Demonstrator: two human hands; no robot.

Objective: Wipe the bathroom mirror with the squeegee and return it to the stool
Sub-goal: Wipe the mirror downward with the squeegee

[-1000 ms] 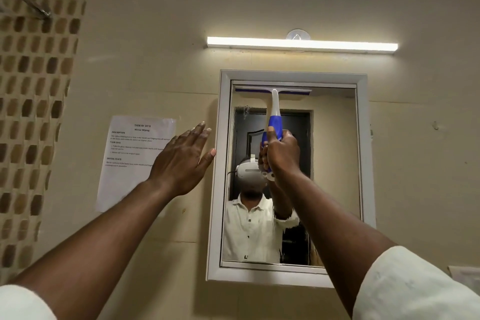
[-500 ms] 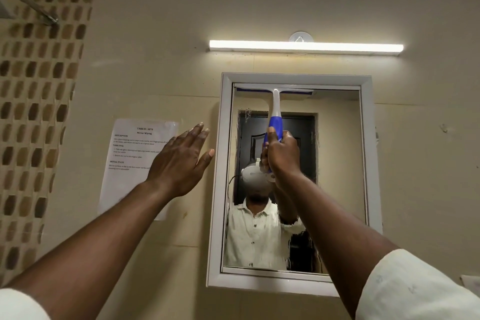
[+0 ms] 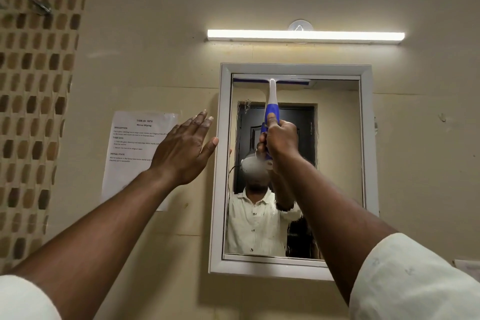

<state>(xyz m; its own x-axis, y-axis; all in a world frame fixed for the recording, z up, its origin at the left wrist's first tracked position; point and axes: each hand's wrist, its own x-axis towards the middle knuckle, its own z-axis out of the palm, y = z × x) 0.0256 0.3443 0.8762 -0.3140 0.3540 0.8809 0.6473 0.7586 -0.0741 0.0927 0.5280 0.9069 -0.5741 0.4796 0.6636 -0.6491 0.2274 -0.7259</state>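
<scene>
Little has shifted since the earlier frames: the left hand [image 3: 185, 149] has drifted slightly toward the mirror [image 3: 335, 153], so its thumb tip is now touching the outer edge of the left side of the white frame [image 3: 367, 138], while the right hand [image 3: 279, 141] is still gripping the squeegee [image 3: 272, 101] at the same height. From the head view, the left hand is lying with fingers straight and held together, palm toward the beige wall [image 3: 155, 47], partly covering the right edge of a printed paper sheet [image 3: 135, 148] that is sticking to the wall beside the mirror. The right hand is curling its fingers round the blue part of the squeegee's handle, thumb lying up along it. The squeegee is standing upright against the glass, its white neck rising to the blade, which is lying level along the top edge of the mirror, toward the top-left corner. The two hands are well apart, with the left side of the frame between them. A lit tube light [image 3: 305, 35] is glowing on the wall above the mirror's top edge, and a band of brown mosaic tiles [image 3: 33, 101] is running down the wall's left edge. White sleeves are showing at both lower corners. The stool is not showing in this view.
</scene>
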